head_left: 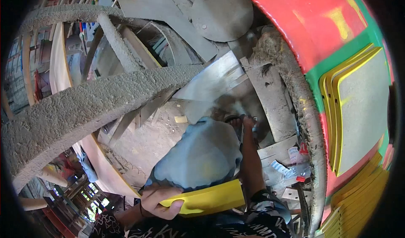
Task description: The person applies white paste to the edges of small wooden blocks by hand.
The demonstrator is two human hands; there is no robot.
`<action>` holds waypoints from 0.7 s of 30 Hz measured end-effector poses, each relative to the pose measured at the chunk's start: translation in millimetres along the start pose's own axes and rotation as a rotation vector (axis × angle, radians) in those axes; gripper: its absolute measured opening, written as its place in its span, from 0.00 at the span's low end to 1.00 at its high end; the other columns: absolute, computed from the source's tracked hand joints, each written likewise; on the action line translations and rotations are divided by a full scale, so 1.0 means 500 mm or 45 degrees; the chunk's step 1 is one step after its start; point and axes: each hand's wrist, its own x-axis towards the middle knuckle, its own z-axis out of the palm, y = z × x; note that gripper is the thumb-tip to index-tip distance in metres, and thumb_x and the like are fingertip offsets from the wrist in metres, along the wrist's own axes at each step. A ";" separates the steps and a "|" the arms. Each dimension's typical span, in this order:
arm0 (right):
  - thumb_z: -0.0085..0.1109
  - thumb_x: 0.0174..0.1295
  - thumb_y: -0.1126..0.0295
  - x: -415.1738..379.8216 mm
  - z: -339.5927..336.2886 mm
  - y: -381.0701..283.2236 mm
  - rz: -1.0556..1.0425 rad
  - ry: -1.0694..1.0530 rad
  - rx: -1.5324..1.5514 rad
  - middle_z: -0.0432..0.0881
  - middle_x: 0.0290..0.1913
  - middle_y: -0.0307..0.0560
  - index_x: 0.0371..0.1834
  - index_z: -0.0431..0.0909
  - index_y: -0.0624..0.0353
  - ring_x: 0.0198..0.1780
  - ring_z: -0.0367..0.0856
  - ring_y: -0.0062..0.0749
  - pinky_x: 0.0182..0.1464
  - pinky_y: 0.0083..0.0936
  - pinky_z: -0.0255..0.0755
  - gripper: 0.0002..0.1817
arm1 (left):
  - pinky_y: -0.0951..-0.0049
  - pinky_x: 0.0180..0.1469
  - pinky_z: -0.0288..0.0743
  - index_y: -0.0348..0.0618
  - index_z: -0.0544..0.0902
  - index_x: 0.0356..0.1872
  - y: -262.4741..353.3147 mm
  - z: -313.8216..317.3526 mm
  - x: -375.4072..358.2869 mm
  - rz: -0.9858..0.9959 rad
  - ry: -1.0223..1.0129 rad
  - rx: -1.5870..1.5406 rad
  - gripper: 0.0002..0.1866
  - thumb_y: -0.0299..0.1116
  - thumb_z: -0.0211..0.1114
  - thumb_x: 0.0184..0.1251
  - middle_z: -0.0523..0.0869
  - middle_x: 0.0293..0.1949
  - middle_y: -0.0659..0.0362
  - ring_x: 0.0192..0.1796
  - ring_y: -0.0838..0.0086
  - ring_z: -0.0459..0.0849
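Observation:
My left hand (pixel 162 202) grips one end of a yellow curved board (pixel 211 200), with the thumb over its near face. The board lies across in front of my body. Beyond it a rounded blue-grey cloth surface (pixel 198 151), perhaps a trouser leg, fills the middle of the view. My right arm reaches forward past it. The right hand (pixel 249 123) is closed beside a dark shape near the ground; what its fingers hold is too small and shadowed to make out.
A thick, rough grey beam (pixel 97 98) crosses the left side. On the right, yellow-edged panels (pixel 358 111) lean against a red and green curved surface (pixel 303 31). A dusty round disc (pixel 222 14) lies at the top. Plastic wrappers (pixel 287 168) litter the ground.

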 end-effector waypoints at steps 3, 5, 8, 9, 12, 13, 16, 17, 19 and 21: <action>0.47 0.61 0.59 0.015 0.025 0.034 -0.154 0.232 -0.103 0.80 0.49 0.53 0.46 0.78 0.59 0.52 0.76 0.43 0.59 0.39 0.66 0.19 | 0.72 0.31 0.80 0.35 0.82 0.35 0.002 0.001 0.017 -0.027 -0.038 -0.087 0.12 0.29 0.69 0.50 0.86 0.28 0.54 0.26 0.67 0.86; 0.53 0.56 0.65 0.008 -0.006 0.031 -0.242 0.590 0.112 0.81 0.45 0.51 0.43 0.77 0.61 0.46 0.78 0.43 0.56 0.37 0.68 0.15 | 0.73 0.31 0.80 0.34 0.82 0.35 0.007 0.002 0.023 -0.047 -0.060 -0.082 0.12 0.29 0.69 0.50 0.86 0.28 0.53 0.26 0.67 0.86; 0.59 0.49 0.70 -0.101 -0.153 -0.028 -0.241 0.874 0.901 0.81 0.39 0.50 0.37 0.77 0.62 0.40 0.79 0.43 0.51 0.35 0.70 0.12 | 0.74 0.30 0.79 0.32 0.82 0.34 0.001 0.009 0.024 -0.005 -0.017 -0.039 0.11 0.29 0.69 0.52 0.85 0.28 0.52 0.26 0.67 0.86; 0.61 0.47 0.72 -0.160 -0.225 -0.059 -0.261 0.920 1.062 0.82 0.37 0.49 0.35 0.77 0.63 0.39 0.79 0.43 0.50 0.35 0.70 0.11 | 0.73 0.30 0.79 0.32 0.82 0.34 0.004 0.006 0.027 -0.021 -0.040 -0.007 0.11 0.28 0.68 0.52 0.85 0.28 0.52 0.27 0.67 0.86; 0.62 0.46 0.73 -0.271 -0.344 -0.090 -0.130 0.819 1.001 0.83 0.31 0.53 0.25 0.79 0.64 0.36 0.81 0.46 0.45 0.34 0.73 0.06 | 0.72 0.32 0.79 0.31 0.80 0.38 0.005 0.011 0.033 0.020 -0.022 -0.010 0.11 0.24 0.68 0.54 0.85 0.30 0.50 0.28 0.65 0.86; 0.61 0.47 0.73 -0.284 -0.356 -0.092 -0.087 0.839 1.005 0.83 0.29 0.56 0.23 0.80 0.65 0.34 0.82 0.48 0.42 0.36 0.74 0.06 | 0.72 0.32 0.79 0.31 0.79 0.38 0.007 0.015 0.033 0.003 -0.002 -0.028 0.10 0.24 0.67 0.55 0.85 0.29 0.50 0.28 0.64 0.86; 0.57 0.51 0.72 -0.359 -0.402 -0.077 -0.172 0.824 0.996 0.81 0.28 0.63 0.26 0.81 0.67 0.30 0.83 0.52 0.34 0.39 0.75 0.08 | 0.71 0.31 0.78 0.32 0.79 0.37 0.025 0.028 0.027 0.008 0.056 -0.065 0.08 0.25 0.66 0.58 0.84 0.28 0.49 0.27 0.63 0.86; 0.58 0.51 0.72 -0.378 -0.408 -0.076 -0.202 0.856 1.069 0.81 0.28 0.62 0.27 0.81 0.66 0.31 0.83 0.51 0.35 0.37 0.75 0.07 | 0.72 0.30 0.77 0.33 0.79 0.37 0.026 0.033 0.021 0.052 0.079 -0.034 0.08 0.27 0.65 0.59 0.84 0.28 0.50 0.27 0.64 0.85; 0.58 0.52 0.74 -0.430 -0.430 -0.078 -0.338 0.907 1.262 0.81 0.30 0.60 0.28 0.81 0.65 0.32 0.83 0.49 0.36 0.34 0.74 0.06 | 0.74 0.31 0.76 0.34 0.79 0.38 0.031 0.044 0.003 0.137 0.141 0.002 0.08 0.27 0.63 0.61 0.83 0.28 0.49 0.27 0.63 0.85; 0.56 0.53 0.77 -0.487 -0.463 -0.068 -0.586 1.041 1.111 0.81 0.32 0.58 0.30 0.81 0.67 0.32 0.82 0.45 0.37 0.31 0.74 0.05 | 0.72 0.30 0.76 0.34 0.79 0.38 0.044 0.045 -0.010 0.172 0.134 -0.052 0.08 0.28 0.64 0.61 0.83 0.28 0.48 0.27 0.61 0.85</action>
